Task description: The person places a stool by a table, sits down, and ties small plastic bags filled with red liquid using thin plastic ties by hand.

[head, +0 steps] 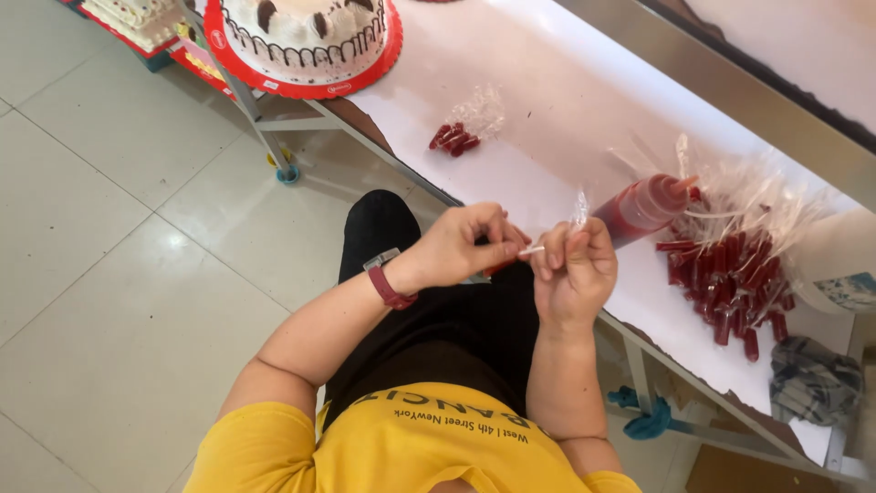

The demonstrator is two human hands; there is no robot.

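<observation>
I see both hands meeting over the lap. The left hand (461,245) pinches a small red-filled plastic tube (504,265) between closed fingertips; the right hand (575,265) grips its clear twisted end (578,210), fingers curled shut. Just beyond the right fingers lie a red squeeze bottle (643,208) and a pile of filled tubes (730,283).

Bright, even daylight throughout. Strong glare on the white table covering (557,100) at far right, nearly blown out. Soft sheen on the floor tiles (109,274) at left. Faint shadows only. Slight motion blur, mild bending at the edges.
</observation>
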